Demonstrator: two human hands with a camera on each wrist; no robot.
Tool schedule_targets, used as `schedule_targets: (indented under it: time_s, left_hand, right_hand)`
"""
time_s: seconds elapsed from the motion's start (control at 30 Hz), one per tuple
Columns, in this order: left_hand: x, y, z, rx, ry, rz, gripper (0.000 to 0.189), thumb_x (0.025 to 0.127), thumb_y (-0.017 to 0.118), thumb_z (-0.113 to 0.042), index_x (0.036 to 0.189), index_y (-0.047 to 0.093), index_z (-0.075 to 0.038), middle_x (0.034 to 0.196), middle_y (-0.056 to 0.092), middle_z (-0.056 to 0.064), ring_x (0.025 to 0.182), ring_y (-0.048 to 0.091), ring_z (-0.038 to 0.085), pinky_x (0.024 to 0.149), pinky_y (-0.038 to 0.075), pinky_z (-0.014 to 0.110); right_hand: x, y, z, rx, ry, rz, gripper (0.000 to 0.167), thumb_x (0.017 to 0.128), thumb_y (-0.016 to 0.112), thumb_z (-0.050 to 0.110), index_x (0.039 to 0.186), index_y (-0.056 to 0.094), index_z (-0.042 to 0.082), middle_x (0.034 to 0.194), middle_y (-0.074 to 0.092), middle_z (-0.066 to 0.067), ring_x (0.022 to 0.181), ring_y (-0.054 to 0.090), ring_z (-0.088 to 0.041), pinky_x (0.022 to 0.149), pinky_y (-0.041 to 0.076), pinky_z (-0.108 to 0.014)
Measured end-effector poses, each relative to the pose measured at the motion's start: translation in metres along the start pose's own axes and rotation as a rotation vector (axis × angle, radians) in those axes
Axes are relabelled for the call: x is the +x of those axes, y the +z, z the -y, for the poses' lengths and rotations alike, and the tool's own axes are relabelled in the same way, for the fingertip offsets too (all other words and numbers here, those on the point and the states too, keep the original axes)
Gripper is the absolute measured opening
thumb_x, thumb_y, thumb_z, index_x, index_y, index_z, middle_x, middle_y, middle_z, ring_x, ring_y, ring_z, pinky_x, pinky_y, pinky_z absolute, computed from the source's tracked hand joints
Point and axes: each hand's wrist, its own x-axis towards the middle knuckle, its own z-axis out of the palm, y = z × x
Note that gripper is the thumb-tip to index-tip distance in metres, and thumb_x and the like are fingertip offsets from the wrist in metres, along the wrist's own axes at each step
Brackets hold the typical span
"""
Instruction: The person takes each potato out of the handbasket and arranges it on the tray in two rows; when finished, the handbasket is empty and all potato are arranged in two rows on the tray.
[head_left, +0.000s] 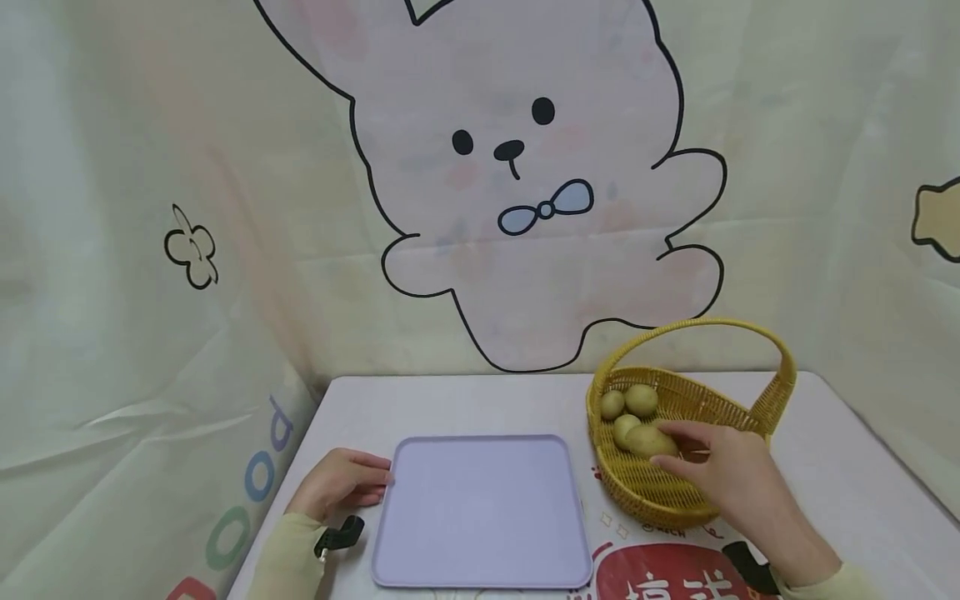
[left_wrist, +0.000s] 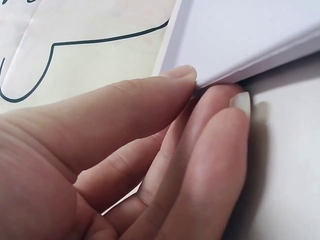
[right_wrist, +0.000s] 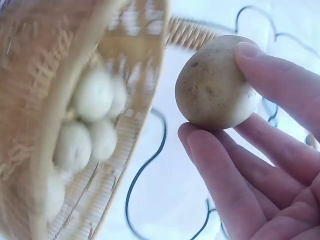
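Note:
My right hand (head_left: 723,467) is over the wicker basket (head_left: 738,408) and pinches a potato (right_wrist: 212,85) between thumb and fingertips. Brownish specks mark the potato's pale skin. Several more potatoes (head_left: 641,400) lie together at the left side inside the basket; in the right wrist view, potatoes (right_wrist: 93,95) appear blurred past the rim. My left hand (head_left: 345,482) is at the left edge of a flat lilac tray (head_left: 480,512). In the left wrist view the thumb (left_wrist: 182,75) lies on the tray's rim, with the curled fingers (left_wrist: 220,135) below and against its side.
The basket's tall arched handle (head_left: 705,323) rises above its rim. A red printed patch with white characters (head_left: 675,575) shows on the white tabletop (head_left: 465,404) in front of the basket. Behind the table hangs a curtain with a cartoon animal (head_left: 525,275).

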Motion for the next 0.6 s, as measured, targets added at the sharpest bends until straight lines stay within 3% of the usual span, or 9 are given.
schedule_targets:
  time_s: [0.13,0.23,0.3,0.4,0.6]
  left_hand:
    - [0.0,-0.001,-0.001,0.007,0.004,0.002,0.038,0.089,0.087,-0.009,0.121,0.076,0.008,0.086,0.081,0.007,0.07,0.076,0.013,0.068,0.067,0.029]
    - [-0.001,-0.003,0.0,0.016,0.003,-0.011,0.035,0.089,0.087,-0.009,0.118,0.077,0.008,0.084,0.08,0.007,0.069,0.075,0.012,0.068,0.067,0.029]
    - [-0.002,-0.004,0.0,0.021,-0.002,-0.019,0.033,0.089,0.087,-0.01,0.116,0.077,0.007,0.082,0.079,0.007,0.067,0.074,0.012,0.067,0.067,0.028]
    - [-0.003,-0.003,-0.001,0.023,-0.002,-0.024,0.032,0.089,0.087,-0.01,0.115,0.078,0.006,0.081,0.079,0.006,0.066,0.072,0.011,0.066,0.067,0.028]
    - [-0.004,-0.001,-0.004,0.012,0.01,-0.013,0.031,0.087,0.087,-0.009,0.112,0.078,0.006,0.081,0.079,0.007,0.065,0.073,0.012,0.066,0.067,0.028]
  right_hand:
    - [-0.005,0.018,0.024,-0.007,-0.054,-0.029,0.048,0.079,0.096,0.04,0.119,0.083,0.016,0.094,0.081,0.0,0.083,0.071,-0.019,0.073,0.057,-0.038]
    - [0.0,0.035,0.047,0.016,-0.101,-0.033,0.045,0.078,0.097,0.04,0.116,0.084,0.019,0.091,0.08,0.004,0.081,0.067,-0.014,0.072,0.055,-0.037]
    - [0.005,0.047,0.061,0.064,-0.102,0.009,0.043,0.08,0.096,0.04,0.115,0.084,0.02,0.086,0.075,0.008,0.078,0.061,-0.01,0.068,0.05,-0.029]
    - [0.015,0.069,0.08,0.136,-0.109,0.054,0.039,0.081,0.096,0.034,0.115,0.084,0.018,0.091,0.077,0.007,0.082,0.066,-0.011,0.068,0.055,-0.025]
    - [0.037,0.118,0.114,0.175,-0.12,0.09,0.034,0.08,0.097,0.023,0.11,0.084,0.017,0.093,0.079,0.007,0.087,0.071,-0.017,0.075,0.059,-0.031]
